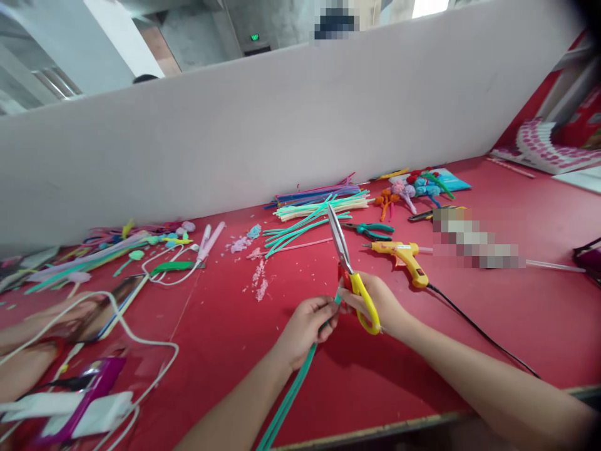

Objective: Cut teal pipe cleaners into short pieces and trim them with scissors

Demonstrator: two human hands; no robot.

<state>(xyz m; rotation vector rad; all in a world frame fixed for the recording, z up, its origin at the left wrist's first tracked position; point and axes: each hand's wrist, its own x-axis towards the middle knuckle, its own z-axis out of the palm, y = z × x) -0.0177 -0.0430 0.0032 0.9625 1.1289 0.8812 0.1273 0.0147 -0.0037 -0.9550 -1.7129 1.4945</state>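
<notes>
My left hand [305, 332] is closed around a small bundle of teal-green pipe cleaners [292, 398], which hang down past my wrist to the lower edge of view. Their upper ends meet the fingertips of my right hand [382, 307]. That right hand is closed on scissors [340, 241] with a yellow and a red handle loop; the blades point up and away, together or nearly so. Beyond them, loose green pipe cleaners [295, 233] lie across the table beside cream ones [300, 213]. Teal-handled pliers [375, 229] rest right of the blades.
A yellow glue gun [408, 260] lies at right, its black cord [483, 335] trailing to the front. Pink fluff scraps [260, 282] dot the red table. At left, another person's arm [37, 326] is by a phone [117, 307] and white cable [159, 344]. A white partition [263, 125] stands behind.
</notes>
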